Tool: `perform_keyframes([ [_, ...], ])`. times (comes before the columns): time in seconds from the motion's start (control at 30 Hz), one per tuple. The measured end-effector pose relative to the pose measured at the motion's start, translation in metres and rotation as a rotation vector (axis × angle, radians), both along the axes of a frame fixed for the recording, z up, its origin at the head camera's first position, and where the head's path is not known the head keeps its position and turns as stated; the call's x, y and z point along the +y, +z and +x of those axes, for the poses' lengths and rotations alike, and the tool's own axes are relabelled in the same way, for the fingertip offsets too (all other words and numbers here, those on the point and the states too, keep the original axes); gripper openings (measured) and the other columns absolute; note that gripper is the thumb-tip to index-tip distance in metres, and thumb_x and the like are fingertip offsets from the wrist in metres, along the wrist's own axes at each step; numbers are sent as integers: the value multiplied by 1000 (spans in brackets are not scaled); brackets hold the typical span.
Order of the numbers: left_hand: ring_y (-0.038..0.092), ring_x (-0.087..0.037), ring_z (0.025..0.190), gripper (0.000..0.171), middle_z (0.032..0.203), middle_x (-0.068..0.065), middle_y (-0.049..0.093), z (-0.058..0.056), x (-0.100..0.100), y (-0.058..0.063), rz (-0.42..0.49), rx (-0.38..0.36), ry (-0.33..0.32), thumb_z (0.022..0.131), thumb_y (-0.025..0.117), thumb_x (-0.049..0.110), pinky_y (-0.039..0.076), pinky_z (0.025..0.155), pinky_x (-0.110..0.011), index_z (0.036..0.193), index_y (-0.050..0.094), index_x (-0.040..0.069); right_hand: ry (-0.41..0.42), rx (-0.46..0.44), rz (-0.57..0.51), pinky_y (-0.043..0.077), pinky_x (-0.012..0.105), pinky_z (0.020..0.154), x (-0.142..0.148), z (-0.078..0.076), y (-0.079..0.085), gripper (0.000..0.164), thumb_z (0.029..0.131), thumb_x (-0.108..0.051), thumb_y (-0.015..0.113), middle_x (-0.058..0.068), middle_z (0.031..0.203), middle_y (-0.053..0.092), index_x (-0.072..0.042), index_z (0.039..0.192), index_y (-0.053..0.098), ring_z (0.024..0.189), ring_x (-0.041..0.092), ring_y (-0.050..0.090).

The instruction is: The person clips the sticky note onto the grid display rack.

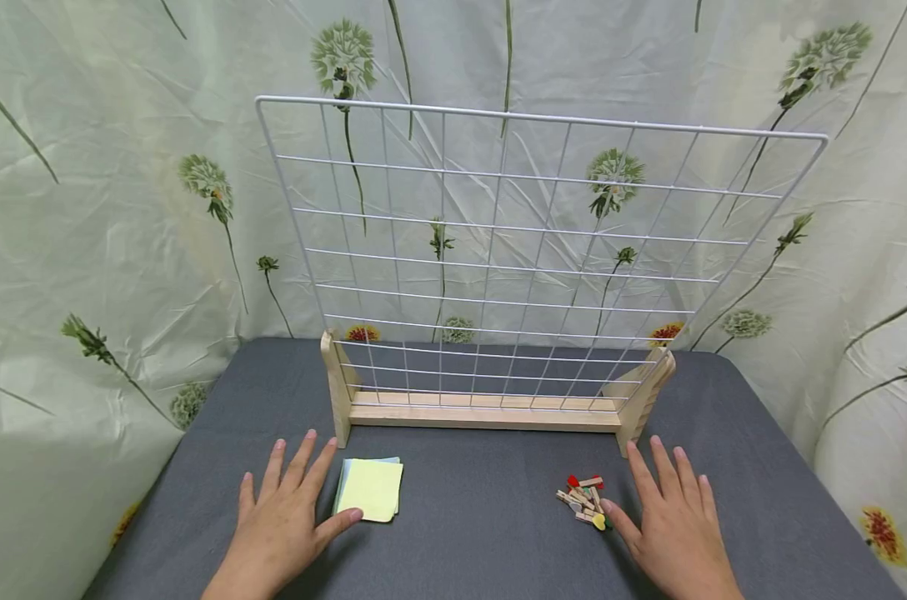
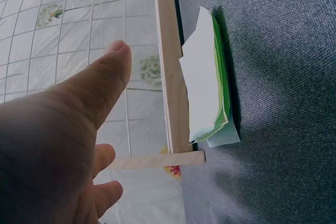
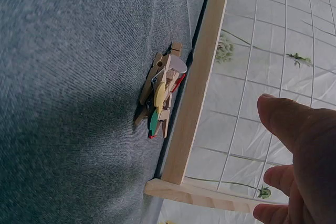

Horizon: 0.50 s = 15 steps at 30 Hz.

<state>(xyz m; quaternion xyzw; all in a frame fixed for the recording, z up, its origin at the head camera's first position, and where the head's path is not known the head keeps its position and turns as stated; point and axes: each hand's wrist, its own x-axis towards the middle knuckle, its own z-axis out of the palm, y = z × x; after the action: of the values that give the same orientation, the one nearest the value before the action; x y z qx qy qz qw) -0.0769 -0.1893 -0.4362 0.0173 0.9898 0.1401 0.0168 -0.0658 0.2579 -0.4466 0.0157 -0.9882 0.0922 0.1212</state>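
Observation:
My left hand [image 1: 279, 521] is spread with straight fingers beside a small stack of square paper notes [image 1: 373, 490], its thumb near the stack's lower edge. In the left wrist view the notes [image 2: 202, 82] show white, green and pale blue sheets, apart from the thumb. My right hand [image 1: 674, 527] is likewise spread and holds nothing. Just left of its thumb lies a little pile of wooden clothespins [image 1: 584, 500] with red, yellow, green and pale decorations. The right wrist view shows these clothespins [image 3: 161, 90] heaped on the cloth, apart from the fingers.
Behind both hands a white wire grid panel [image 1: 498, 225] leans back in a wooden stand [image 1: 483, 417] with two upright end pieces. Dark grey cloth covers the table [image 1: 483, 533]. A pale curtain [image 1: 123, 225] with flower prints hangs around the back and sides.

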Motion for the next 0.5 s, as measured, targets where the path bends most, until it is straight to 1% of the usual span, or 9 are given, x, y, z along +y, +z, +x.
perform_keyframes([
  [0.23,15,-54,152,101,168,-18,27,0,0,-1,-7,18,3,80,66,76,11,108,-83,159,37,21,5,-13,-6,19,74,110,2,2,1,87,89,-47,75,31,160,33,-5,155,39,148,54,24],
  [0.4,15,-54,152,102,168,-18,26,1,0,-1,-10,11,5,79,66,77,11,107,-84,159,37,21,1,-35,-7,19,74,111,3,2,4,86,90,-48,74,32,160,30,-5,156,38,148,55,23],
  [0.5,15,-54,152,101,168,-18,26,1,0,-2,0,12,3,80,66,77,11,107,-84,159,37,21,3,-25,-5,20,74,110,3,1,4,87,90,-48,74,32,160,30,-5,156,38,148,55,24],
])
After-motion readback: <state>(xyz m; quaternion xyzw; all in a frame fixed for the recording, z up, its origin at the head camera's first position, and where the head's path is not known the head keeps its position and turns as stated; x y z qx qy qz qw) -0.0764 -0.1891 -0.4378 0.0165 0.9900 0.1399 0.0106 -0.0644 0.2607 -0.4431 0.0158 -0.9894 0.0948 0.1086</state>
